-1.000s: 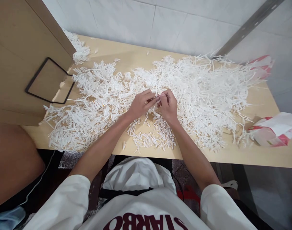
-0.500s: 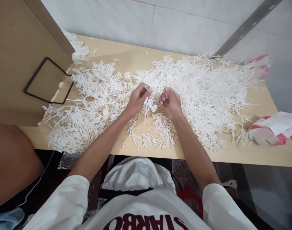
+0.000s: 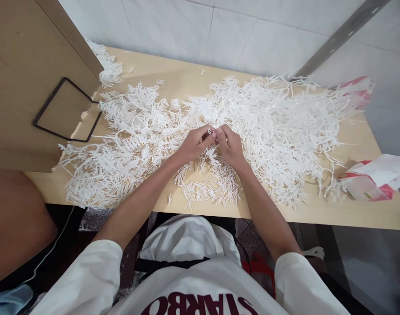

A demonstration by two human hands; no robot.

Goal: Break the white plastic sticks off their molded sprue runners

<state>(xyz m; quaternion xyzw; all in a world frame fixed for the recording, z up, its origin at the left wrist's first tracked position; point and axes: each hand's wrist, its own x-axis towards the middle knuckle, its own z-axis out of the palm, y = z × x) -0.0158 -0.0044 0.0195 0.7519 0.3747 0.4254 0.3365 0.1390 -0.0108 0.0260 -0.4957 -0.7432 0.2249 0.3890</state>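
My left hand [image 3: 196,143] is closed, thumb and forefinger pinching a small white branched plastic piece [image 3: 210,130]. Its fingertips meet those of my right hand [image 3: 231,146], which is closed in a pinch as well. What the right fingers grip is too small and covered to make out. Both hands are over a gap between heaps of thin white plastic strands. The tangled right heap [image 3: 285,131] spreads beside my right hand, and the left heap [image 3: 121,153] beside my left. Short loose white sticks [image 3: 213,188] lie below my wrists.
A brown board [image 3: 39,52] with a black wire frame [image 3: 66,78] stands at the left. Red-and-white plastic packaging [image 3: 366,183] lies at the right end of the wooden table [image 3: 350,214]. Behind is a tiled wall [image 3: 232,39]. Another person's bare limb [image 3: 19,223] shows at lower left.
My hands were apart and have come together at the fingertips. The right hand has turned from fingers curled upward to knuckles up. The heaps look the same.
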